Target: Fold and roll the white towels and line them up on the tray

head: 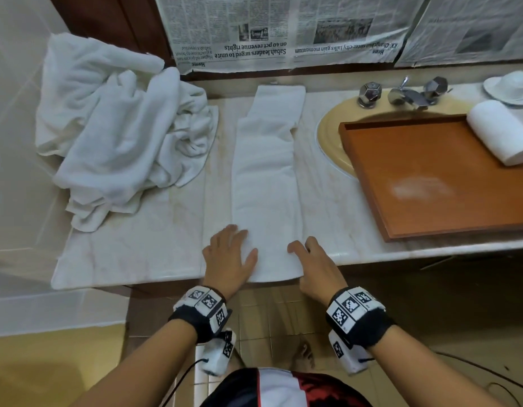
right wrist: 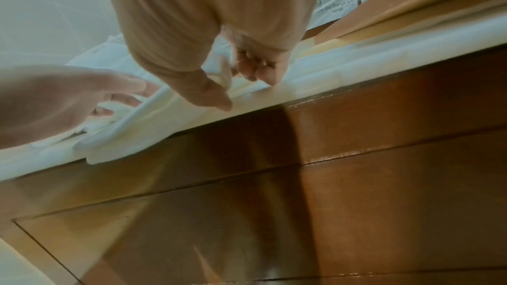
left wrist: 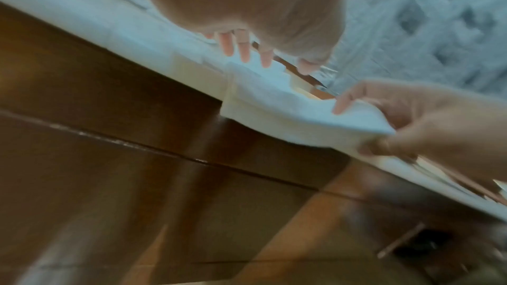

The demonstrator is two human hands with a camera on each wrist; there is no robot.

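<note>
Pinching folded towel corner, right grip; left grip lies flat, relaxed.

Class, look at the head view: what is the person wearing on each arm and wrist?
Both forearms are bare, with no sleeves. The left wrist band and the right wrist band are black straps carrying white blocks printed with black-and-white square markers. A white camera unit hangs under the left wrist, with a thin black cable trailing from it.

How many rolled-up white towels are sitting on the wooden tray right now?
1. A single rolled white towel lies at the far right corner of the orange-brown wooden tray. The tray runs out of frame on the right, so more could be hidden there.
</note>
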